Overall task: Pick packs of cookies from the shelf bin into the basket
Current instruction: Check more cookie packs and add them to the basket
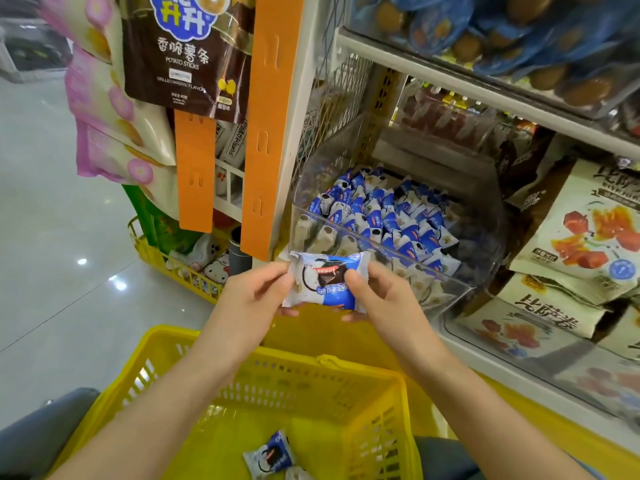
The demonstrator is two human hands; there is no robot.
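A blue-and-white cookie pack (pixel 325 282) is held flat in front of the shelf, above the far rim of the yellow basket (pixel 311 386). My left hand (pixel 256 299) pinches its left end and my right hand (pixel 377 296) pinches its right end. Behind it, a clear plastic shelf bin (pixel 460 271) holds several more blue cookie packs (pixel 384 216). On the basket's floor lies one cookie pack (pixel 270 457), with part of another white pack beside it.
Bags of pizza-roll snacks (pixel 588 244) fill the shelf to the right of the bin. Orange hanging strips (pixel 263 140) and potato-stick bags (pixel 183 60) hang at the left. A second yellow basket (pixel 173 261) of goods stands on the tiled floor.
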